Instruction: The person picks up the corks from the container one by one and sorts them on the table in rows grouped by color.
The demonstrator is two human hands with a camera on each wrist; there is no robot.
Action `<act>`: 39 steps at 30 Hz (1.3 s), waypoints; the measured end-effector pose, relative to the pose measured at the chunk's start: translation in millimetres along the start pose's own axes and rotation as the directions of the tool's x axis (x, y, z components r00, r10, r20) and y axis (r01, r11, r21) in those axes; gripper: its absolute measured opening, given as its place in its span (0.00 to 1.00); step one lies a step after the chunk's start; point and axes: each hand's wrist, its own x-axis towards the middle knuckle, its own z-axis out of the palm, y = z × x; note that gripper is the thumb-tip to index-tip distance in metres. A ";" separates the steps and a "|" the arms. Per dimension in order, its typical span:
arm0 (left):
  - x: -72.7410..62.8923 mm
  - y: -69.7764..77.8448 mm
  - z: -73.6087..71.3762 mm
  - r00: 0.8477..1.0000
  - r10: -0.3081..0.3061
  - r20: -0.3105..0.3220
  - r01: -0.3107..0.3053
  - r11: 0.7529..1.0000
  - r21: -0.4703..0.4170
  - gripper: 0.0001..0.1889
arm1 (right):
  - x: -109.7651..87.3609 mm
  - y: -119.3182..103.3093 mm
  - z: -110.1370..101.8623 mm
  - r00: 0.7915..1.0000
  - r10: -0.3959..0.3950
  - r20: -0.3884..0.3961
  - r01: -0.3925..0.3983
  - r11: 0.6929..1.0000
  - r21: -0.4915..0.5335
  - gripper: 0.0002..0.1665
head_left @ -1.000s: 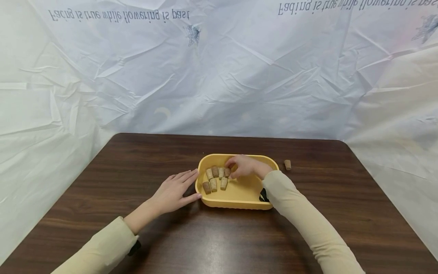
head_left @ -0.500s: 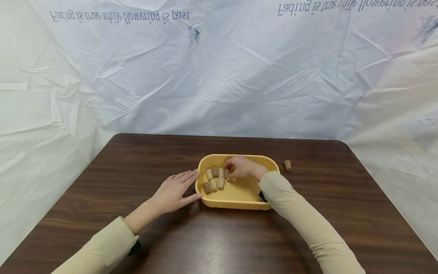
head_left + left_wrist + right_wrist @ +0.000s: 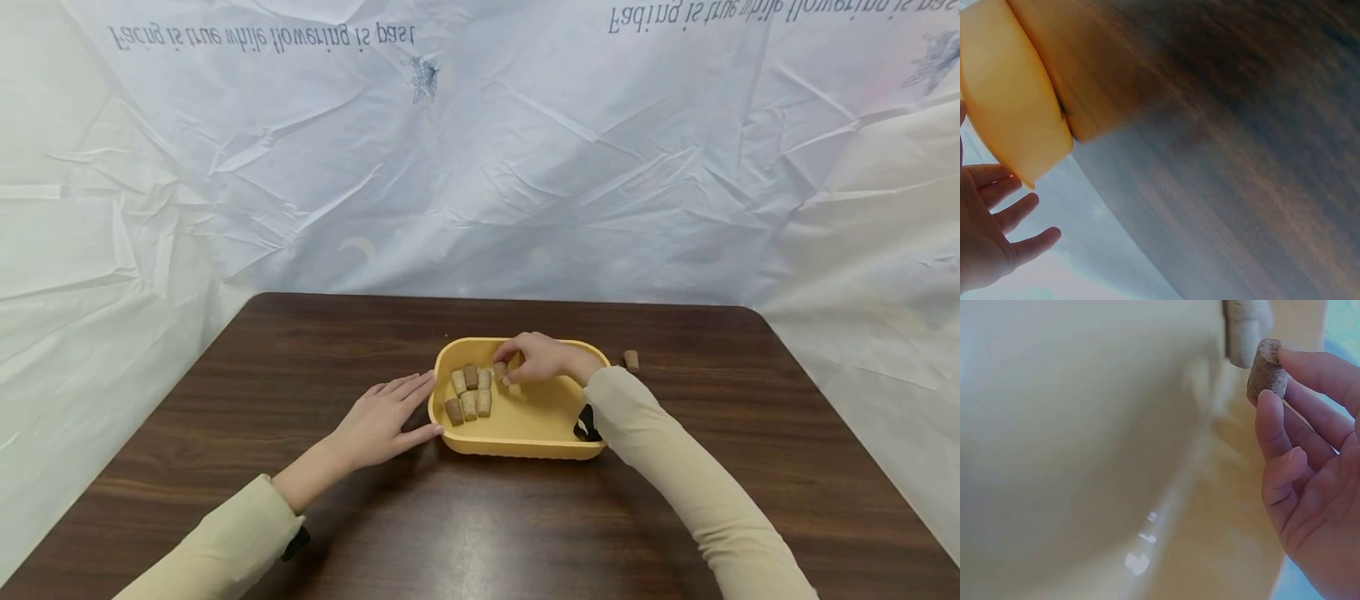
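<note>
A yellow tray (image 3: 525, 448) stands on the dark wooden table. My left hand (image 3: 382, 423) touches its left end with straight, spread fingers; in the left wrist view that hand (image 3: 997, 219) meets the tray's outer wall (image 3: 1019, 94). Inside the tray, my right hand (image 3: 543, 360) pinches a brown tapered cork stopper (image 3: 500, 369) between thumb and fingertips, clearly seen as a cork stopper (image 3: 1267, 370) in the right wrist view. Left of it lie several cork stoppers in two rows, among them a pale stopper (image 3: 483, 403) and a darker stopper (image 3: 453, 411).
One more cork stopper (image 3: 631, 360) lies on the table (image 3: 360, 333), just beyond the tray's right end. A black band (image 3: 587, 425) shows under the right sleeve, over the tray's right part. White printed sheeting (image 3: 480, 167) hangs behind the table.
A pale front-row stopper has shifted left, close against its neighbour. The brown stopper at the back row's right end is now held and has moved slightly up and away from the row.
</note>
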 end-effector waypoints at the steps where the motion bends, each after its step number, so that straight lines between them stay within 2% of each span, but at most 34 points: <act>1: -0.1 0.0 -0.1 1.000 -0.002 0.001 0.002 1.000 -0.001 0.37 | -1.8 -1.0 -2.8 1.000 -0.007 -0.005 0.007 1.000 0.000 0.22; 12: 0.2 -0.2 -0.1 1.000 0.001 -0.001 -0.001 1.000 0.000 0.37 | -25.0 -11.7 -34.4 0.999 -0.017 -0.042 0.016 1.000 -0.006 0.24; 18: -0.1 0.0 -0.2 1.000 0.002 -0.003 -0.002 1.000 0.001 0.37 | -40.0 -12.7 -44.7 0.998 -0.005 -0.060 0.003 1.000 -0.027 0.24; 27: -1.0 -0.9 0.4 1.000 0.015 -0.018 -0.015 1.000 0.001 0.36 | -66.7 -0.6 -45.8 0.993 0.009 -0.118 -0.011 1.000 -0.017 0.23; 34: -0.9 -0.7 0.5 1.000 0.005 -0.011 -0.005 1.000 -0.006 0.37 | -89.1 15.5 -40.0 0.981 -0.023 -0.195 0.019 1.000 -0.022 0.23; 39: -1.2 -0.2 0.5 1.000 0.004 -0.010 -0.004 1.000 -0.006 0.37 | -103.5 27.8 -34.5 0.970 -0.010 -0.241 0.011 1.000 0.001 0.23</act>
